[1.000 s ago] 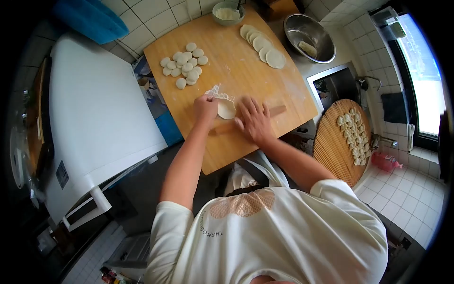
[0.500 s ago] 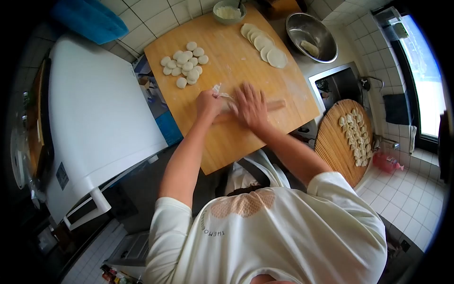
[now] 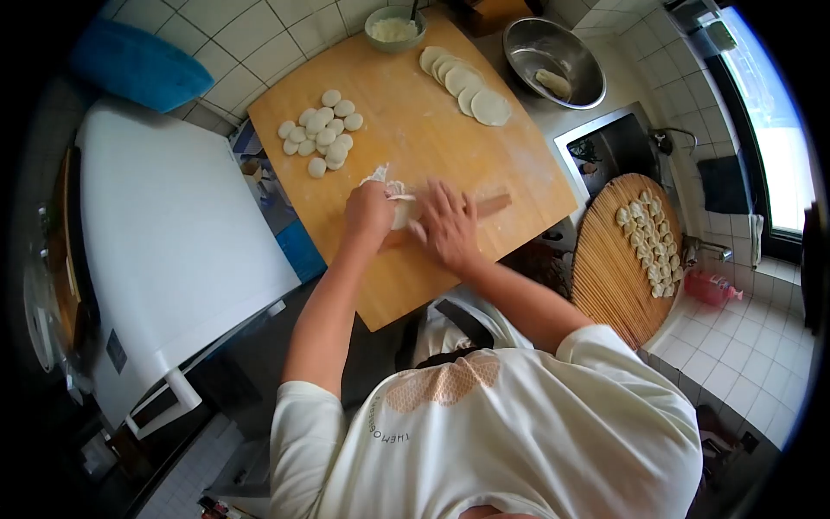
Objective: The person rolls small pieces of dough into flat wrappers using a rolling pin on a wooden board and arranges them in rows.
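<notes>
My left hand [image 3: 370, 210] is closed on the edge of a flat dough wrapper [image 3: 403, 213] on the wooden board. A crumpled white piece [image 3: 378, 174], which I cannot identify, sticks out beyond its knuckles. My right hand [image 3: 448, 229] lies with fingers spread over a wooden rolling pin [image 3: 494, 205], palm down and slightly blurred. The pin crosses the near side of the wrapper, and its middle is under my hand. Small round dough pieces [image 3: 324, 130] sit in a cluster at the left of the board. Rolled wrappers [image 3: 491, 107] overlap in a row at the far right.
A bowl of white powder [image 3: 394, 31] stands at the back of the wooden board [image 3: 510, 164]. Beyond its right edge are a metal bowl [image 3: 596, 82] with a dough lump, a sink [image 3: 618, 143], and a round slatted tray [image 3: 596, 268] bearing several dumplings. A white appliance [image 3: 181, 225] stands left.
My right hand has drawn slightly toward my body on the rolling pin, and more of the wrapper shows. My left hand keeps hold of the wrapper. The whole view has shifted a little.
</notes>
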`<state>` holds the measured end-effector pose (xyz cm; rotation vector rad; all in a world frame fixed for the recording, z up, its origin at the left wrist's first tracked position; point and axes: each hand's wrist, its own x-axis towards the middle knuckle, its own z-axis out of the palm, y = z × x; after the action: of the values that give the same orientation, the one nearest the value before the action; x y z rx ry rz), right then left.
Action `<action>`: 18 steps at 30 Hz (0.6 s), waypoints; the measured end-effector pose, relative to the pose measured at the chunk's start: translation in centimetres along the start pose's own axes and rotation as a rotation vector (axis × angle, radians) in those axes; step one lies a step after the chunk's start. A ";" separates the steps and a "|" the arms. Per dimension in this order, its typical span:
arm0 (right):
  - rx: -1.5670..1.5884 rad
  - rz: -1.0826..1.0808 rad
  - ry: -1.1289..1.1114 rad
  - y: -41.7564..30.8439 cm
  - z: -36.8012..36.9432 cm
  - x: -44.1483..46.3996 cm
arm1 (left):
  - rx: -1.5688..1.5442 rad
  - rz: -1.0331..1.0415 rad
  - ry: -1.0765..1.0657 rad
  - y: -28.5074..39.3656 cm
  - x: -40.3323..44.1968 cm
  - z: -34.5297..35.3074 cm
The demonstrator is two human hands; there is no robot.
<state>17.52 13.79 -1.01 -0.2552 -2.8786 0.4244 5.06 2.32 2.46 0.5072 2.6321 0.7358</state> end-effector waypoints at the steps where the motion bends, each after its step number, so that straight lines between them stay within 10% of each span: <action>1: 0.001 0.005 -0.001 -0.2 -0.4 -1.6 | 0.003 0.096 0.061 1.0 -0.1 0.0; 9: -0.009 -0.059 -0.024 0.5 -1.0 -3.3 | -0.309 0.237 0.184 12.2 8.8 4.6; 13: 0.053 -0.056 -0.023 0.7 -1.1 -3.6 | -0.124 0.068 0.012 8.6 9.6 5.6; 18: 0.129 -0.078 -0.004 0.6 -0.7 -3.4 | -0.478 0.034 0.388 -1.8 4.3 2.3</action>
<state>21.00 13.81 -1.17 -0.1202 -2.8386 0.5936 1.89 3.66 -1.41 0.2914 2.6421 1.5538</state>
